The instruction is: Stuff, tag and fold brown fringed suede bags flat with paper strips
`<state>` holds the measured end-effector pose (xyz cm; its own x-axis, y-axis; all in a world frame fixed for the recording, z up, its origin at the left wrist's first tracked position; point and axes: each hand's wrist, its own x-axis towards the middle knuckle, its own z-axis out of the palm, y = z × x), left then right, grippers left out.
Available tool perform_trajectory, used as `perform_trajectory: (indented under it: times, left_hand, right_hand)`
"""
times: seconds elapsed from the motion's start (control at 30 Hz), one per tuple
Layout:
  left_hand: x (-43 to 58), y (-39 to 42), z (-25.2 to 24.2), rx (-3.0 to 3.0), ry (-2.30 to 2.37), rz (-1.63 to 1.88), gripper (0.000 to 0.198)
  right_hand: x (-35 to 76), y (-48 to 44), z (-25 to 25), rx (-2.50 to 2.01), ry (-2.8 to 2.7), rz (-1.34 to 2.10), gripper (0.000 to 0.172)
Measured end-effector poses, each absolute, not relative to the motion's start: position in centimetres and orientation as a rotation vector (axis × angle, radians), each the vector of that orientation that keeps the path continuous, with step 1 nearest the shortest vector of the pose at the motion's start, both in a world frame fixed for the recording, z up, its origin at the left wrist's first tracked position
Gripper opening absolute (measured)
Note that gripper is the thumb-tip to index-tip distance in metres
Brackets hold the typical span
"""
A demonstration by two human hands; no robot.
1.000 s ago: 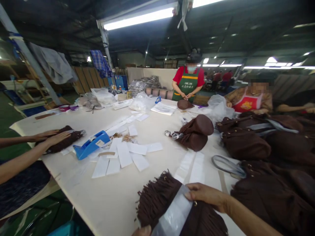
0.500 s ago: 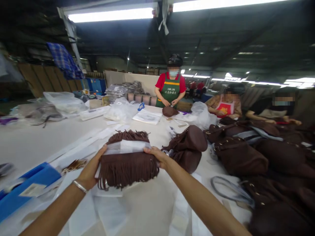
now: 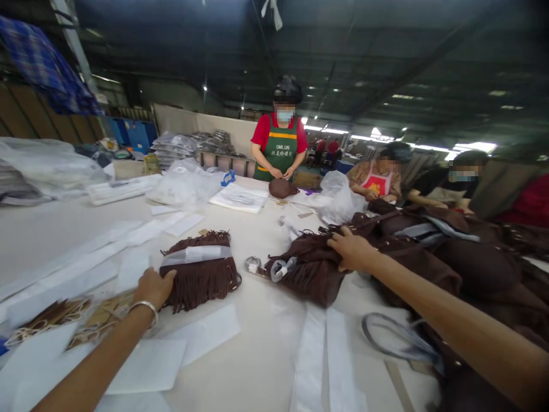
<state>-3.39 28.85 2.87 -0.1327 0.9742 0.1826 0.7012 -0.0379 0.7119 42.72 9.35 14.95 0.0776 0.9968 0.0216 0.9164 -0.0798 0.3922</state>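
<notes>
A banded fringed bag (image 3: 203, 281) is lying on the table (image 3: 257, 349), seemingly done; whether the left hand (image 3: 154, 289) is gripping it, I can't tell. The right hand (image 3: 350, 249) is clutching another brown bag (image 3: 305, 276), apparently unbanded.

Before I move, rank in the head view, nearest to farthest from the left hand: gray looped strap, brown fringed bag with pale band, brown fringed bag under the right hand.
1. Pale-banded bag: touching the left hand.
2. Bag under the right hand: right, mid-table.
3. Looped strap: farther right.
</notes>
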Motion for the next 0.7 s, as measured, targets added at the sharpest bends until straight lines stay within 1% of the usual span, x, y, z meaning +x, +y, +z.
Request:
perform_trajectory:
  times: [0.03, 0.07, 0.1, 0.13, 0.17, 0.23, 0.3, 0.37, 0.4, 0.47, 0.5, 0.6, 0.63, 0.7]
  left_hand:
    - [-2.4, 26.8, 3.5, 1.810, 1.840, 1.035, 0.058]
    - [-1.4, 24.3, 4.0, 1.895, 1.759, 1.155, 0.056]
    - [-0.2, 21.3, 4.3, 2.025, 1.565, 1.227, 0.054]
    - [0.9, 18.2, 4.4, 2.079, 1.342, 1.216, 0.052]
    - [1.9, 15.0, 4.3, 2.045, 1.155, 1.128, 0.048]
    - [3.6, 9.2, 3.8, 1.728, 0.954, 0.848, 0.048]
    - [4.7, 4.7, 3.5, 1.267, 0.862, 0.539, 0.059]
    - [5.4, 1.3, 3.8, 0.846, 0.771, 0.401, 0.069]
    - [5.7, -0.3, 4.3, 0.709, 0.717, 0.393, 0.069]
    - [6.4, -3.9, 5.7, 0.613, 0.575, 0.440, 0.063]
    - [6.8, -6.0, 6.6, 0.627, 0.488, 0.467, 0.061]
    - [8.1, -11.9, 9.8, 0.676, 0.215, 0.470, 0.068]
    - [8.5, -13.4, 11.0, 0.655, 0.139, 0.474, 0.068]
    - [9.5, -14.7, 13.6, 0.563, 0.064, 0.512, 0.051]
  right_hand:
    - [43.2, 8.8, 14.4, 2.101, 1.881, 0.424, 0.040]
    - [43.4, 8.3, 14.0, 2.130, 1.861, 0.451, 0.028]
    - [43.5, 7.6, 14.0, 2.164, 1.850, 0.494, 0.022]
    - [43.4, 6.9, 14.5, 2.200, 1.841, 0.549, 0.020]
    - [43.2, 6.0, 15.4, 2.233, 1.830, 0.609, 0.020]
    - [42.9, 3.7, 18.5, 2.275, 1.822, 0.729, 0.021]
    - [42.2, 0.7, 22.2, 2.254, 1.890, 0.862, 0.020]
    - [40.7, -2.9, 25.6, 2.217, 1.991, 1.021, 0.019]
    - [39.7, -4.8, 26.9, 2.213, 2.025, 1.104, 0.019]
    - [37.1, -8.8, 28.4, 2.232, 2.040, 1.225, 0.020]
    - [35.7, -10.9, 28.7, 2.245, 2.032, 1.262, 0.020]
    - [31.3, -16.7, 28.4, 2.281, 1.979, 1.352, 0.021]
    - [30.0, -18.5, 28.2, 2.302, 1.941, 1.382, 0.020]
    - [27.5, -21.9, 27.6, 2.345, 1.827, 1.409, 0.020]
